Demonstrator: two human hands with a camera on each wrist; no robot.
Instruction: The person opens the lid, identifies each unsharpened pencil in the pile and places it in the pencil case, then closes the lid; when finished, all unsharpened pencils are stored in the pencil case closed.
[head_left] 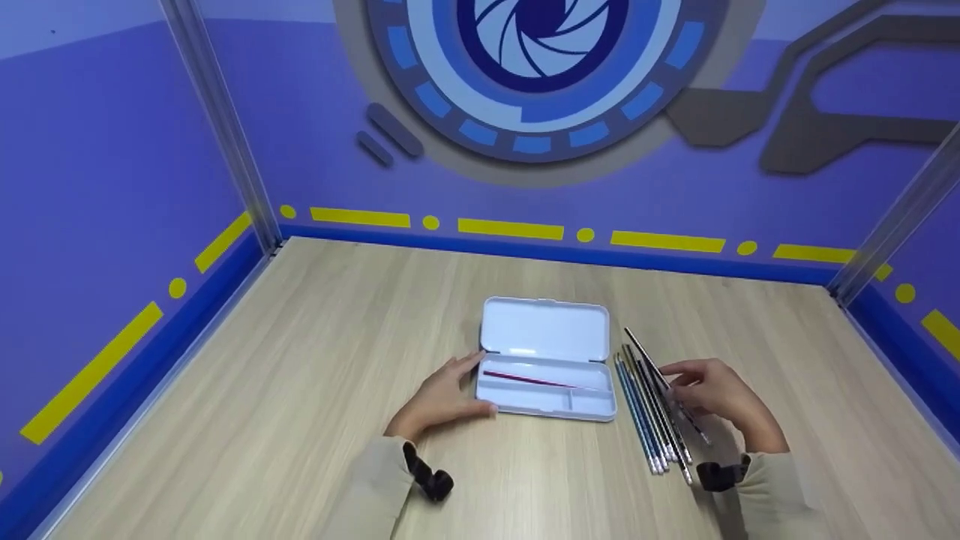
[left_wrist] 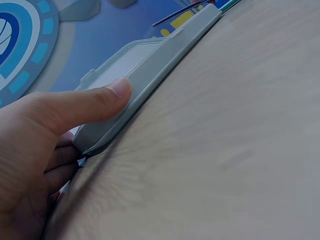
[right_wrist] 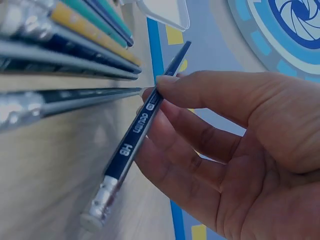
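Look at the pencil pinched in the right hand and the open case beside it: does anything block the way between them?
Nothing visible does. The right hand holds the pencil just right of the open case; only the row of pencils on the table lies beneath.

One open pencil case (head_left: 544, 367); about six pencils (head_left: 649, 405).

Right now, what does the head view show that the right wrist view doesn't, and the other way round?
Only the head view shows the left hand resting against the open pencil case, with a red pencil lying inside.

Only the right wrist view shows the print on the held pencil, an HB mark, and its metal eraser end.

Both show the right hand pinching that dark pencil, beside the row of pencils lying on the wooden table.
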